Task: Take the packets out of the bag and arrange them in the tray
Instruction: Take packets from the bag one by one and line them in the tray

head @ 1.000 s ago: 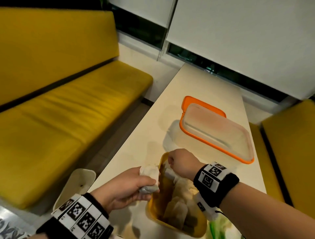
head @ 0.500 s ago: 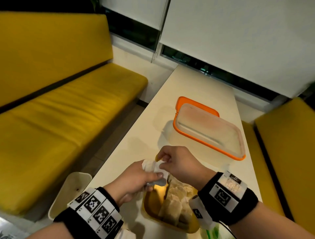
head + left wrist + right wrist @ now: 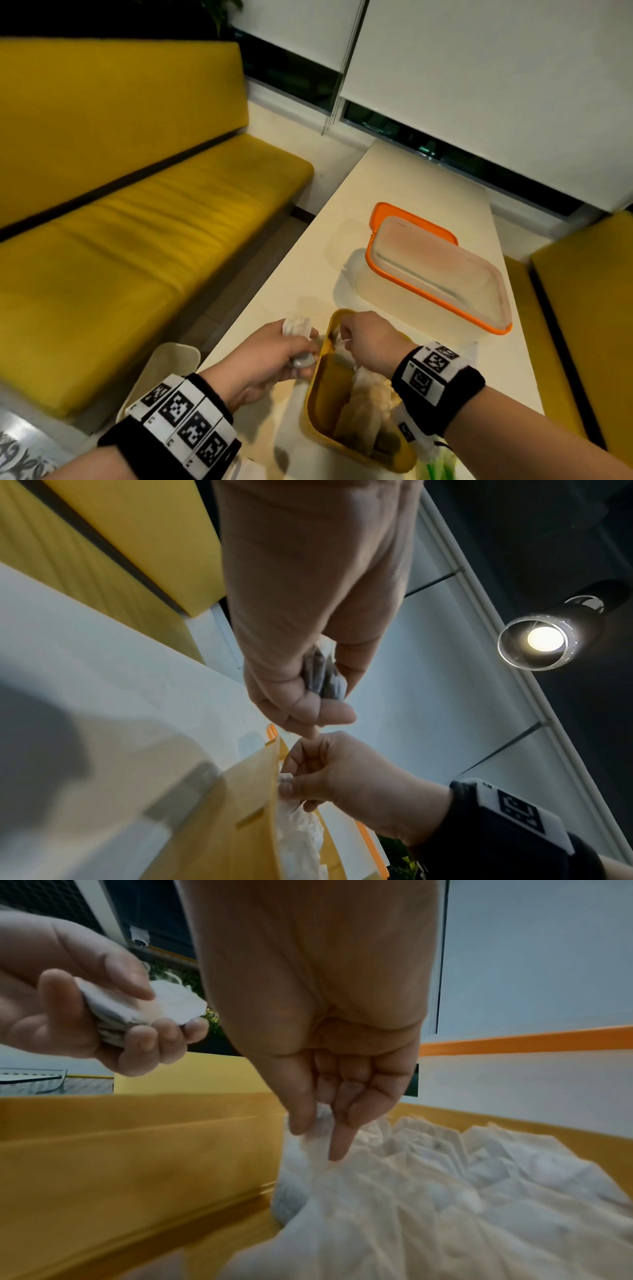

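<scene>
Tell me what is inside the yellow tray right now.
The yellow tray holds a row of white packets; the right hand pinches one at the row's end. The tray floor under the packets is covered, and the near end is hidden behind the right wrist.

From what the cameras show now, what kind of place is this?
Probably a café or canteen booth: padded yellow bench seats flank a long pale table under a window with white roller blinds.

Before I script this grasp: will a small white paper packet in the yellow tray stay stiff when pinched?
Probably floppy: the small white paper packet sags below the right hand. Likely light, a fingertip pinch lifts it. The left hand bunches several, so they crumple.
</scene>
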A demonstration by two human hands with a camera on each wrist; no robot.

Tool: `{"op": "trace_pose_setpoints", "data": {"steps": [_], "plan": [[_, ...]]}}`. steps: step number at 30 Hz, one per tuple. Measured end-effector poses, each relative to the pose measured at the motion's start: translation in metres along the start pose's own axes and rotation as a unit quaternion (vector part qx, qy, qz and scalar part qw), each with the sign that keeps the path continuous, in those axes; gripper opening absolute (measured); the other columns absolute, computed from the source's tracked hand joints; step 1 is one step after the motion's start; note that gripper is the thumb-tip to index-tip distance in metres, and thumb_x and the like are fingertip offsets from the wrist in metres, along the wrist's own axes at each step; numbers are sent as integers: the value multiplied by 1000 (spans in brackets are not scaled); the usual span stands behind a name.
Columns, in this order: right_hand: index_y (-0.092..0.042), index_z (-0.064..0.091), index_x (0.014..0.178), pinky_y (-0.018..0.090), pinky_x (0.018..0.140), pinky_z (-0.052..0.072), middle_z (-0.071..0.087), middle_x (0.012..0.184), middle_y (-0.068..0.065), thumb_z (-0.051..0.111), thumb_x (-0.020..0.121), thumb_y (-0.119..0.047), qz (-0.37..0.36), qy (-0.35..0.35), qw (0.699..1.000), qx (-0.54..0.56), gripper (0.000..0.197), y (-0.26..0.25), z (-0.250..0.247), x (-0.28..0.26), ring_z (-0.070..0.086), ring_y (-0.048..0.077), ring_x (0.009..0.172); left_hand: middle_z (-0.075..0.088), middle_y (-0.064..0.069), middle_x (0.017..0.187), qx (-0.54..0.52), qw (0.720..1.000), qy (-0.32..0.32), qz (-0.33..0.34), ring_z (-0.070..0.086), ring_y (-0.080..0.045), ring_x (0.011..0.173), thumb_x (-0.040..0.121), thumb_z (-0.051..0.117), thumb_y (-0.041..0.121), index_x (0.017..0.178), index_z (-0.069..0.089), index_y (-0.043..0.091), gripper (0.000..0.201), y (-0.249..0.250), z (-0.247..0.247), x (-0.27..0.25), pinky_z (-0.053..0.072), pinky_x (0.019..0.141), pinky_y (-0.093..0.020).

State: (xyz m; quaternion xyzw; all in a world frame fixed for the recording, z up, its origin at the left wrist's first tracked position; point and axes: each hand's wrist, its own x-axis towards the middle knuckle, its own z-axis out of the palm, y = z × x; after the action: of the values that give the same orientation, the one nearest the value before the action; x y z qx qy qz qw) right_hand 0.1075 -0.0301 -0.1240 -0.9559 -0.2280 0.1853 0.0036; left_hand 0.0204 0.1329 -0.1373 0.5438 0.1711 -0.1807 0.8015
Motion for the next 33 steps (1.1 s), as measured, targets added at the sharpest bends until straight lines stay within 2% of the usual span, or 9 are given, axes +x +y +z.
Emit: {"op": "trace_pose_setpoints", "data": {"steps": [4, 9, 13, 16, 20, 25, 27, 30, 33], "plan": [[-18, 47, 84, 29, 65, 40, 59, 94, 7, 47, 89, -5, 16, 7, 999, -28, 14, -1, 2, 4, 59, 26, 89, 64, -15, 94, -41, 998, -25, -47, 65, -22, 83, 90, 44, -6, 108, 59, 3, 25, -2, -4, -3, 60, 65, -30], [-15, 52, 98, 27, 62, 35, 57, 95, 6, 48, 91, -10, 23, 37, 998, -34, 9, 1, -2, 1, 49, 22, 81, 64, -19, 105, -49, 996, -49, -48, 66, -27, 94, 92, 47, -8, 108, 58, 4, 23, -1, -1, -6, 60, 71, -32], [-21, 61, 91, 20, 63, 40, 65, 87, -2, 55, 92, -30, -9, 136, 971, 194, 11, -11, -19, -22, 59, 16, 80, 66, -19, 104, 6, 999, -38, -21, 68, -24, 85, 92, 52, -4, 102, 58, 6, 16, -4, 5, -5, 59, 61, -26], [-26, 65, 98, 14, 67, 45, 67, 85, -6, 69, 82, -31, -38, 76, 944, 317, 17, -28, -24, -43, 60, 6, 77, 69, -13, 87, 63, 998, -16, 11, 64, -21, 72, 86, 56, -5, 99, 64, 6, 18, -7, 16, -4, 53, 55, -24], [-19, 65, 92, 30, 69, 46, 67, 89, 2, 60, 84, -18, -56, 139, 982, 115, 9, -22, -31, -43, 59, 20, 83, 69, -19, 85, 110, 993, 35, 38, 63, -23, 64, 78, 66, -3, 94, 67, 2, 17, 5, 27, 4, 50, 57, -27], [-22, 57, 81, 22, 55, 33, 56, 79, -4, 60, 87, -16, -1, 141, 982, 126, 9, 1, -37, -39, 50, 17, 75, 65, -12, 75, 82, 994, 44, 50, 61, -18, 62, 85, 64, 5, 94, 65, 2, 10, 18, 31, 12, 53, 52, -23], [-22, 57, 79, 16, 53, 33, 54, 77, -6, 59, 84, -12, 17, 107, 986, 125, 12, 6, -30, -36, 49, 15, 76, 66, -15, 79, 36, 998, 41, 23, 65, -19, 67, 89, 58, 1, 96, 62, 3, 8, 17, 27, 10, 56, 53, -24], [-22, 58, 79, 24, 64, 44, 60, 87, -1, 58, 82, -10, 43, 33, 994, 98, 13, 5, -13, -24, 58, 19, 84, 69, -19, 87, 4, 1000, 11, -19, 69, -22, 72, 92, 51, -2, 107, 54, 5, 17, 15, 23, 8, 58, 56, -25], [-19, 61, 89, 28, 70, 46, 63, 103, 6, 56, 85, -9, 58, -8, 996, 61, 12, -2, -8, -11, 59, 24, 96, 68, -24, 92, -16, 1000, 1, -27, 68, -30, 77, 94, 41, 2, 112, 44, 7, 19, 17, 22, 4, 61, 61, -33]]}}
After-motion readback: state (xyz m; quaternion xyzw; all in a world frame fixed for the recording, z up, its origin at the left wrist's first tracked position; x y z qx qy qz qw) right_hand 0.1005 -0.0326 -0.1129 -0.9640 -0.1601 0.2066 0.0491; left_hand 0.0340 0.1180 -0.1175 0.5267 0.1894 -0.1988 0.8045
